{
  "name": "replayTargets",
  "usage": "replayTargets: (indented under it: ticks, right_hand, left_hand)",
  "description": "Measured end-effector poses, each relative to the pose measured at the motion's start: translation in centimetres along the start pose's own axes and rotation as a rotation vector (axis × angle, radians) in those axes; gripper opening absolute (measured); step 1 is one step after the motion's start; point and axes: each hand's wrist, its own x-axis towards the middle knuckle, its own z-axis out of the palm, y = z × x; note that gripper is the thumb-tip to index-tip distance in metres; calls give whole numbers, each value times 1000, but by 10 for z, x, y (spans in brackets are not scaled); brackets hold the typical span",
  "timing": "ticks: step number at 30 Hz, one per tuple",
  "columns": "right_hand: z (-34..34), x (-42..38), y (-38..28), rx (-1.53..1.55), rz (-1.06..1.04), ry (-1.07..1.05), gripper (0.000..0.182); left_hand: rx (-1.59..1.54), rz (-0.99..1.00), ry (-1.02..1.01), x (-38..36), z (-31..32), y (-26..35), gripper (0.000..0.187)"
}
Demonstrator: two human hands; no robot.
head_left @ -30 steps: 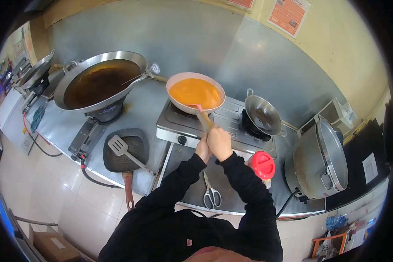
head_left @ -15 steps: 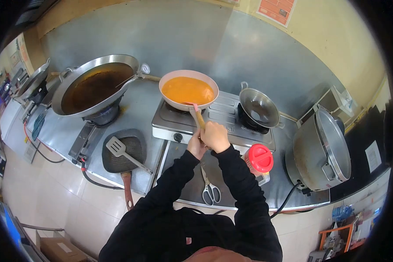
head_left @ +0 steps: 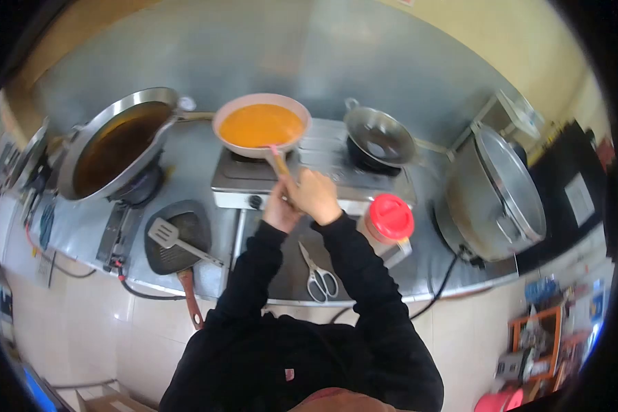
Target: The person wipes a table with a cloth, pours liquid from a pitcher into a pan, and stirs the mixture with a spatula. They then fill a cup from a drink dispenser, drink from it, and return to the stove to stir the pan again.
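Note:
A pink frying pan (head_left: pixel 303 141) holding orange liquid sits over the left burner of the gas stove (head_left: pixel 233 180). Its handle points toward me, and my left hand (head_left: pixel 281 209) is closed around it. My right hand (head_left: pixel 317 195), just above and beside the left, grips a spatula (head_left: pixel 283 169) with a wooden handle. The spatula's pink end reaches the pan's near rim; its tip is hard to make out. Below my hands on the counter lie white-handled scissors (head_left: pixel 321 283). A clear jug with a red lid (head_left: pixel 391 217) stands beside my right forearm.
To the left are a large wok of dark oil (head_left: pixel 67 180) and a square grill pan (head_left: pixel 159 257) with a slotted turner (head_left: pixel 178 240) across it. A small wok (head_left: pixel 398 141) occupies the right burner. A big metal pot (head_left: pixel 460 199) stands at far right.
The whole view has shifted, so the stove and pans appear farther left and slightly higher. Both hands keep their grips on the pan handle and the spatula.

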Motion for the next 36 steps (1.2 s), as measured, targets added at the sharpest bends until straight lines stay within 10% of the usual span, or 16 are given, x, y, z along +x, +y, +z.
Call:
replayTargets:
  ticks: [30,34,35,36]
  right_hand:
    - [-51,-152,58,400,-141,444,39]
    - [-57,-213,77,354,-193,465,15]
    - [-56,-229,85,336,-215,418,15]
    - [-55,-246,92,365,-202,397,16]
  left_hand:
    - [-133,42,74,-31,-6,-19,36]
    - [-78,242,-460,-57,-45,-57,35]
    - [223,508,438,-72,-6,-84,41]
    - [360,583,437,-85,-5,-105,46]
